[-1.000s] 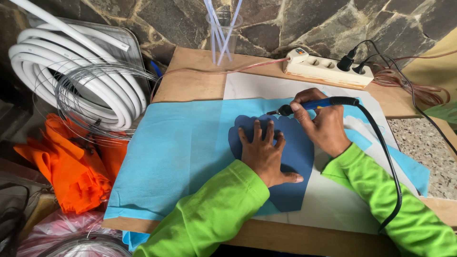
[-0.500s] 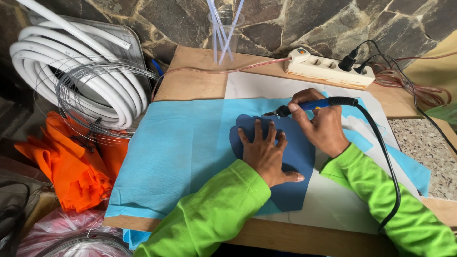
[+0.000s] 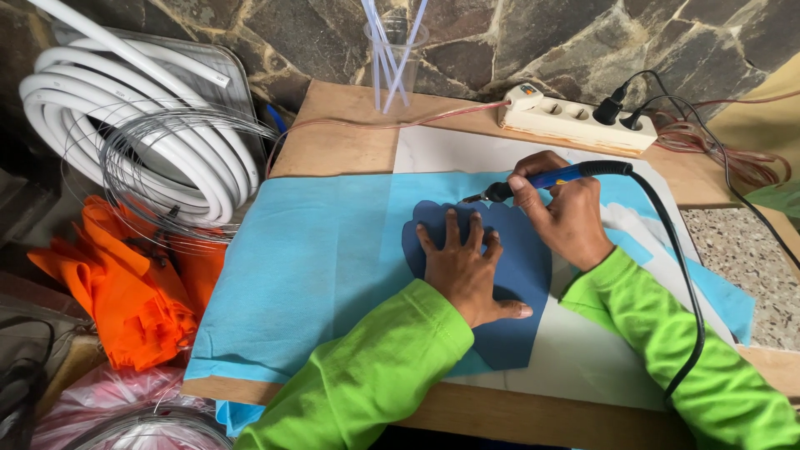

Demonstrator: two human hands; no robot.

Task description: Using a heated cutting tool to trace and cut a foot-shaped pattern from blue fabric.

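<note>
I see my right hand (image 3: pixel 567 218) closed in a pen-like grip around the corded hot tool (image 3: pixel 550 178), whose long axis runs left to right, with the tip pointing left at the scalloped upper edge of the dark blue template (image 3: pixel 517 275). My left hand (image 3: pixel 467 268) lies flat and spread, fingers splayed, pressing that stiff template onto the soft light blue fabric (image 3: pixel 317 258) in the middle of the table (image 3: pixel 342 142). The tip sits just beyond my left fingertips, so the right hand is nearer the edge.
</note>
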